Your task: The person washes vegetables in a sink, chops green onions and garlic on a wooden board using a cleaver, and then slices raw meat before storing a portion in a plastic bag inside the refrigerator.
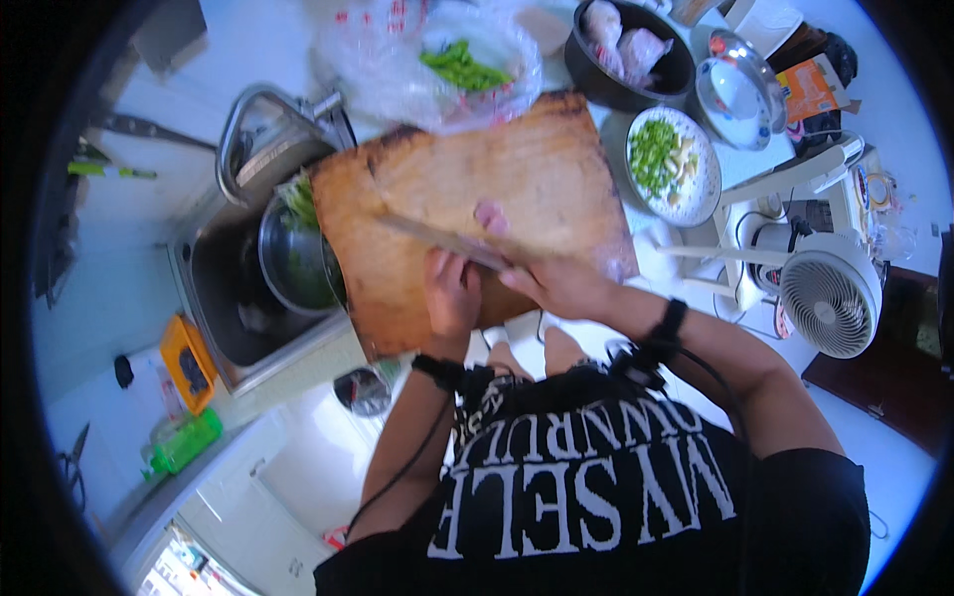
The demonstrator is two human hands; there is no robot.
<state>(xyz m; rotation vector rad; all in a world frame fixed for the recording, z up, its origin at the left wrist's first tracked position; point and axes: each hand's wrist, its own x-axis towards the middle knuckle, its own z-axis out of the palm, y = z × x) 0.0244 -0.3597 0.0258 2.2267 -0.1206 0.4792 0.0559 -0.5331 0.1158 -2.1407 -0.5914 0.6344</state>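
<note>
My right hand [559,283] is closed on the handle end of a kitchen knife [440,237], whose blade points to the left over a worn wooden cutting board [551,160]. Close beside the blade, my left hand [452,290] rests low on the board with its fingers curled; whether something lies under them cannot be seen. A small pinkish piece of food [491,217], perhaps meat, lies on the board just beyond the knife. To the right of the board stands a patterned plate [697,195] with chopped greens [654,156] and pale pieces that look like garlic or ginger.
Left of the board is a sink [223,276] with a metal bowl [287,261] of greens and a faucet [227,141]. Behind the board lie a plastic bag [373,74] with green vegetables [462,65] and a dark pot [589,78] of raw meat. A white fan [827,298] stands at right.
</note>
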